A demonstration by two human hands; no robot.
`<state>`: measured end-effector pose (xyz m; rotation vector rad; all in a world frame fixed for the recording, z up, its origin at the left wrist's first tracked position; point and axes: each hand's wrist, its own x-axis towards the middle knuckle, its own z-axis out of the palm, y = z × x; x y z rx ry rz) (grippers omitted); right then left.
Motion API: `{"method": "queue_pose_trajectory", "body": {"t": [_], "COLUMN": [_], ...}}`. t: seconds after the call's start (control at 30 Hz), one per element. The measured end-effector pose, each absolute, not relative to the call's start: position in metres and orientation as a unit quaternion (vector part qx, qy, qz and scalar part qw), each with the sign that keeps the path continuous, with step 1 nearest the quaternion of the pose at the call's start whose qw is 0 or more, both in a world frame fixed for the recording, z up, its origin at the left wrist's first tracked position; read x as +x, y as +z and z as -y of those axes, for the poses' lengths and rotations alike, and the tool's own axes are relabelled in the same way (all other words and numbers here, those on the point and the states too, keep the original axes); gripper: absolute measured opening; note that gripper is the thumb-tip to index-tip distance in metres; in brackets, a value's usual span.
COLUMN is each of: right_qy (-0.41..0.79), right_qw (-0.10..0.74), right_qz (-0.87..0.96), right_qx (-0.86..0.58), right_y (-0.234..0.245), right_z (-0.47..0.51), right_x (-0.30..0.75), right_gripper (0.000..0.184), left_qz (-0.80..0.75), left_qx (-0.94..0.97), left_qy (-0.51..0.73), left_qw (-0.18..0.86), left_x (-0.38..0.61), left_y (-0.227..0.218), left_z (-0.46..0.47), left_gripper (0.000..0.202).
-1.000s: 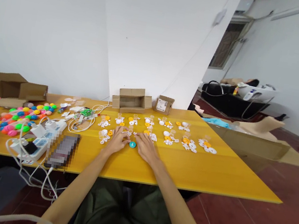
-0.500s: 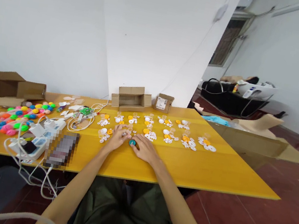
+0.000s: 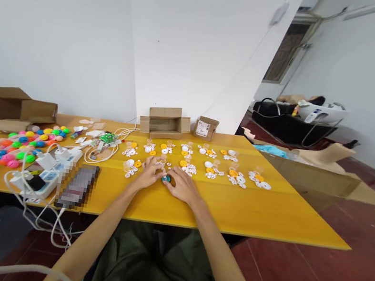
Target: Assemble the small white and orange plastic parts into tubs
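Moved since a second ago: the left hand [image 3: 148,173], mid-frame, whose fingertips we now find at the teal disc [image 3: 166,179], and the right hand [image 3: 181,187], whose fingers now bend over that disc, then uncovered between them. We list the rest from largest down. White wall [image 3: 198,40], across the upper frame. Yellow table [image 3: 268,218], across the lower middle. Flapped cardboard box [image 3: 38,111], left. Second carton [image 3: 165,134], centre, near the wall; smaller labelled carton [image 3: 203,129], just right of it. Power strip [image 3: 57,175], lower left, beside a co-worker's spread of coloured balls [image 3: 16,144]. Clear cups [image 3: 187,158], orange wheels [image 3: 233,173] and white wheels [image 3: 265,186], clustered beyond the hands and rightward. Last, the disc: at frame centre, between the hands, partly hidden. Right hand: thumb and fingers appear to grasp its edge. Left hand: fingertips curled at its left side; whether they pinch anything, we cannot tell. Step in hand, we judge: the right steadies the disc while the left works at it. The next move calls, we think, for light fingertip pressure against a steady right hold
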<state>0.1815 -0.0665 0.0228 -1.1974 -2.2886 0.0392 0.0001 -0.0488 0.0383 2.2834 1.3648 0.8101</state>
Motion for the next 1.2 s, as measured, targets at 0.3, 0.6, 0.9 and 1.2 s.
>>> {"method": "queue_pose_trajectory", "body": {"t": [0.3, 0.6, 0.9, 1.2], "right_qy": [0.02, 0.027, 0.046, 0.073], "right_qw": [0.28, 0.285, 0.286, 0.276], "right_qz": [0.851, 0.848, 0.843, 0.842], "right_qx": [-0.444, -0.445, -0.454, -0.459], "right_y": [0.0237, 0.0235, 0.0203, 0.0279], "right_z": [0.0673, 0.0668, 0.0651, 0.0681], "right_x": [0.1816, 0.1817, 0.1831, 0.1823], "right_gripper": [0.009, 0.008, 0.01, 0.009], "left_qz": [-0.476, -0.478, -0.474, -0.472], "left_qx": [0.823, 0.823, 0.828, 0.829], "left_qy": [0.277, 0.275, 0.267, 0.264], "left_qw": [0.138, 0.136, 0.139, 0.141], "left_x": [-0.0002, 0.0008, -0.0004, -0.0005], "left_y": [0.0328, 0.0337, 0.0317, 0.0343], "left_z": [0.0479, 0.0487, 0.0476, 0.0493], "left_gripper": [0.017, 0.017, 0.013, 0.013]}}
